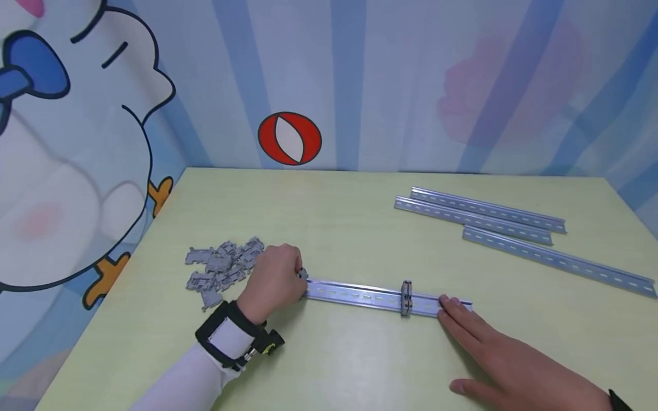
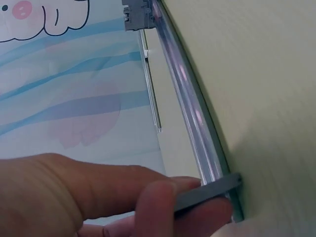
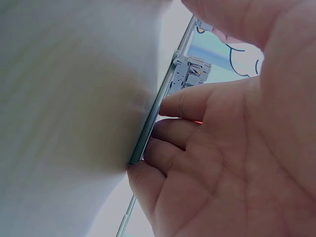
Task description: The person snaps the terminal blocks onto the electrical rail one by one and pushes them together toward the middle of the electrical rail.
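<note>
A slotted metal DIN rail (image 1: pixel 354 294) lies across the table. Toward its right side a grey plastic terminal block (image 1: pixel 406 298) stands upright across it, also visible in the right wrist view. My left hand (image 1: pixel 275 279) is at the rail's left end and pinches a thin grey plastic piece (image 2: pixel 210 193) between thumb and fingers; in the left wrist view this piece lies across the rail end. My right hand (image 1: pixel 506 357) has its fingers extended, their tips touching the rail's right end, thumb spread apart on the near side.
A loose pile of grey plastic pieces (image 1: pixel 223 268) lies just left of my left hand. Three more slotted rails lie at the back right, the nearest rail (image 1: pixel 557 261) reaching toward the right edge. A cartoon-printed backdrop (image 1: pixel 390 85) rises behind the table (image 1: pixel 319 222).
</note>
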{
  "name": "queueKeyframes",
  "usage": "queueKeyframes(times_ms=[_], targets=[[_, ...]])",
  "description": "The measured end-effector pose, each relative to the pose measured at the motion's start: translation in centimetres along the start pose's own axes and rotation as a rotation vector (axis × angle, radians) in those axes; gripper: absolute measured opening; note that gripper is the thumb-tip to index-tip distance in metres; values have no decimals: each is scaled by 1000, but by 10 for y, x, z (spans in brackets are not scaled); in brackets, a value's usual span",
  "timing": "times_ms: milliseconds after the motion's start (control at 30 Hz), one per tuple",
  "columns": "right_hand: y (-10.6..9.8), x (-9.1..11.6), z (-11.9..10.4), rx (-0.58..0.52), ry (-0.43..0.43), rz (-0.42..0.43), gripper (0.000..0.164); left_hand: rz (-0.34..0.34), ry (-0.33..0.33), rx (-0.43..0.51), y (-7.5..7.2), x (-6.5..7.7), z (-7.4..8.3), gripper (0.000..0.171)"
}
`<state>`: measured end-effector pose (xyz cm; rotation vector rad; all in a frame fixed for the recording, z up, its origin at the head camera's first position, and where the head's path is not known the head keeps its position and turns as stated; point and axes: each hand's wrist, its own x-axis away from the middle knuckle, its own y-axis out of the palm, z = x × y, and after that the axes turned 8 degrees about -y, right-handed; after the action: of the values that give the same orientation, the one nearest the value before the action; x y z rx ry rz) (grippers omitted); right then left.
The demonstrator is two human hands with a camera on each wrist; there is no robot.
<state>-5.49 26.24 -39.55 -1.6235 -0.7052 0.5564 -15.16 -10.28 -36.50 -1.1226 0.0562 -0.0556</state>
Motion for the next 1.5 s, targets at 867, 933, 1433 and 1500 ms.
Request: queueKeyframes(times_ms=[867, 933, 1433, 1500], targets=[[0, -1, 1, -37, 13, -19, 89, -387, -150, 356, -24, -10, -18, 18], [1, -1, 1, -42, 19, -30, 89, -394, -152, 388, -22, -9, -19, 17], [0, 0, 1, -17, 8, -7, 89, -419, -130, 588, 5, -3, 4, 16], [0, 0, 1, -10, 2, 1, 88, -417, -117, 602, 8, -3, 6, 17]])
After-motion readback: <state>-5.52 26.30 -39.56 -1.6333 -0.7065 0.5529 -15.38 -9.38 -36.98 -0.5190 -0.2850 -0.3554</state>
